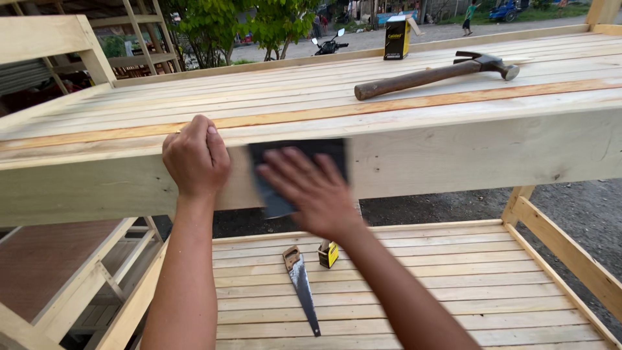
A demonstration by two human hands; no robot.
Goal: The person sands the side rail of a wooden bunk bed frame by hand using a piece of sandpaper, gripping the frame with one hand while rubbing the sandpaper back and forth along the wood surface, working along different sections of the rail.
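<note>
Against the near side rail (pixel 453 155) of the wooden frame, right hand (pixel 310 189) presses dark sandpaper (pixel 304 150) flat, fingers spread; left hand (pixel 194 155) grips the rail's edge. Sanding step; next stroke likely needs steady pressure.

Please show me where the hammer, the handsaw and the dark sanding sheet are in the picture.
hammer (pixel 414 78): head view, middle of its wooden handle.
handsaw (pixel 304 291): head view, middle of the blade.
sanding sheet (pixel 295 150): head view, its upper part above the right hand (pixel 311 191).
</note>
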